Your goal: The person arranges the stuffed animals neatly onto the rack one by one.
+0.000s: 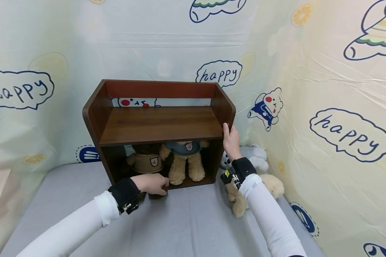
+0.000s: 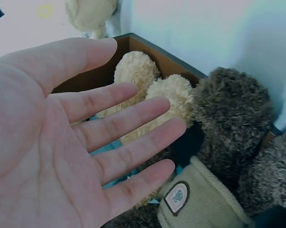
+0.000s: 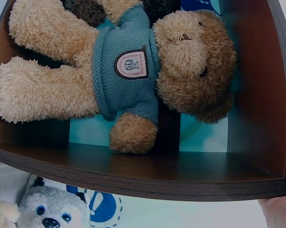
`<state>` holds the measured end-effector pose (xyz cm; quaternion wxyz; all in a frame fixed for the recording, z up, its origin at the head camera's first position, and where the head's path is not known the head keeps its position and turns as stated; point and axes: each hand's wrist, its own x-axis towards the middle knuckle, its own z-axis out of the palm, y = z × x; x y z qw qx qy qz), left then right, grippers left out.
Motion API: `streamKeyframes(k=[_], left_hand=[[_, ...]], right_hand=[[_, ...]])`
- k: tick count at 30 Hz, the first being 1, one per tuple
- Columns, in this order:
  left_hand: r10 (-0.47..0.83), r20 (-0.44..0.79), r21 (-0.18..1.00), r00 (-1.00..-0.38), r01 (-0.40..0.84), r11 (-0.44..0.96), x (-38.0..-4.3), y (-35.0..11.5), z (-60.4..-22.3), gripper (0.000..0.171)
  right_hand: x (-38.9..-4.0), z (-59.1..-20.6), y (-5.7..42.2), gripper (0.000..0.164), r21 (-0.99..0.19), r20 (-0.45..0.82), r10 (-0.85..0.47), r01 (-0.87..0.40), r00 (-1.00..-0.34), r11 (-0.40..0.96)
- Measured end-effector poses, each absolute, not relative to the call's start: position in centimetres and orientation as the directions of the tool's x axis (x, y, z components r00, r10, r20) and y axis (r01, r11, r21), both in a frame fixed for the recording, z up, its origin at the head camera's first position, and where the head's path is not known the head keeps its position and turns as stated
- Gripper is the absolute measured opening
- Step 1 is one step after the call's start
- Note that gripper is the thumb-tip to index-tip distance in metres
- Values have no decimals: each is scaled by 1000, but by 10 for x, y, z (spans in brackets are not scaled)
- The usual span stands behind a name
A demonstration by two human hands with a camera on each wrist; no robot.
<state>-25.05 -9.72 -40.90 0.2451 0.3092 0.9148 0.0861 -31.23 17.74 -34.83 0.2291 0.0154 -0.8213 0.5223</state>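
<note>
A dark brown wooden shelf (image 1: 161, 123) stands on the grey-covered surface. In its lower compartment sit two teddy bears side by side. The dark brown bear (image 2: 233, 114) wears a beige sweater, and the light brown bear (image 3: 48, 90) wears a blue knitted one. My left hand (image 1: 151, 182) is in front of the dark bear's legs, partly covering them. Its fingers are spread and straight in the left wrist view, with nothing held. With my right hand (image 1: 232, 142) I grip the front edge of the shelf's right side panel, thumb along the edge.
Right of the shelf, a grey plush husky (image 3: 52, 209) and a beige plush toy (image 1: 271, 185) lie against the wall. A printed cloth (image 1: 167, 46) hangs behind and at the sides. The upper compartment has a gap in its back.
</note>
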Motion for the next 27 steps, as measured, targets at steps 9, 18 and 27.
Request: streamKeyframes(k=[9, 18, 27], left_hand=[[627, -358, 339, -692, 530, 777, -242, -114, -409, 28], [640, -321, 350, -698, 540, 765, -228, -130, -402, 30], [680, -258, 392, -687, 568, 723, -218, -147, -399, 25]], right_hand=[[-312, -348, 178, 35, -850, 393, 211, -265, -895, 456], [-311, -349, 177, 33, -854, 391, 208, -268, -897, 446], [-313, -350, 178, 34, -854, 393, 207, -272, -896, 444]])
